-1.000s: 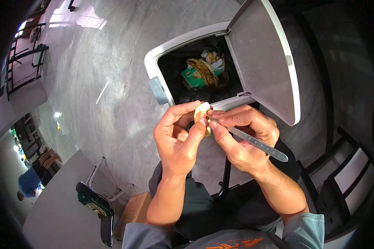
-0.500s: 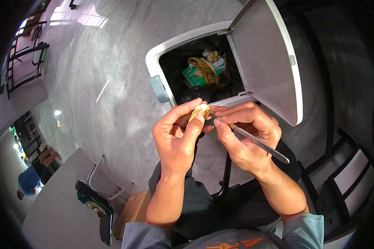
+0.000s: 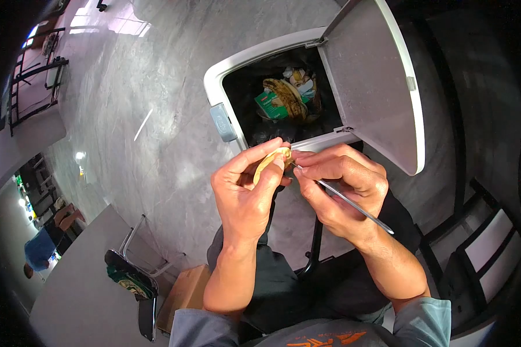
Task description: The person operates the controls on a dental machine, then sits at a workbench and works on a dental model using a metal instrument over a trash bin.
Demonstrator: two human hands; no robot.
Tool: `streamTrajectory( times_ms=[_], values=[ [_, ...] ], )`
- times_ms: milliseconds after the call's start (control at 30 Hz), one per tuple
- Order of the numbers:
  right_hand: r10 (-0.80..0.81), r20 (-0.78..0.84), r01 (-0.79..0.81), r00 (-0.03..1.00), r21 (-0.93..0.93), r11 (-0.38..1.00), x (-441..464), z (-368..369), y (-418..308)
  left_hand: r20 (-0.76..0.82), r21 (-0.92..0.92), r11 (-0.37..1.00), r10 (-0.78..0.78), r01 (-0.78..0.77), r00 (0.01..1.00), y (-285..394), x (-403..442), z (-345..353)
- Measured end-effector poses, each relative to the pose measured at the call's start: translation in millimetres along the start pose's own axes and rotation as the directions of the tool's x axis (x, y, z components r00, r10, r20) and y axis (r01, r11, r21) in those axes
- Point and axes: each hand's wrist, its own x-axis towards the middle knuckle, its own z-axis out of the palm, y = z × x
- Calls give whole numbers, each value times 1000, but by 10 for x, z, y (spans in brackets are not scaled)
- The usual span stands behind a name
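Note:
Between the thumb and fingers of my left hand (image 3: pixel 246 185) is a small pale-yellow, rounded, elongated piece (image 3: pixel 266 162); its exact kind I cannot make out. My right hand (image 3: pixel 347 182) pinches a slim metal scalpel-like tool (image 3: pixel 353 204), its handle slanting back over the palm. The tool's thin front end points at the right end of the yellow piece. Fingers partly hide the spot where they meet, so contact is unclear. Both hands are held over the near edge of an open white bin (image 3: pixel 217 78).
Inside the bin lie a brown-spotted banana peel (image 3: pixel 289 98), a green packet (image 3: pixel 269 106) and crumpled scraps. Its lid (image 3: pixel 376 81) stands raised at the right. A cardboard box (image 3: pixel 185 295) and a folding chair (image 3: pixel 130 277) are at lower left. Farther left is another person (image 3: pixel 39 250).
The yellow piece has turned in my left hand, showing more of its long side. The tool has rolled in my right hand, now showing its narrow edge, its rear end slightly lower and left.

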Motion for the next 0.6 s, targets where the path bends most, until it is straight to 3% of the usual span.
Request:
streamTrajectory(
  times_ms=[600],
  values=[
    [30,-13,-31,999,-36,999,-9,17,-22,-14,43,998,42,-42,999,-17,-2,17]
  ],
)
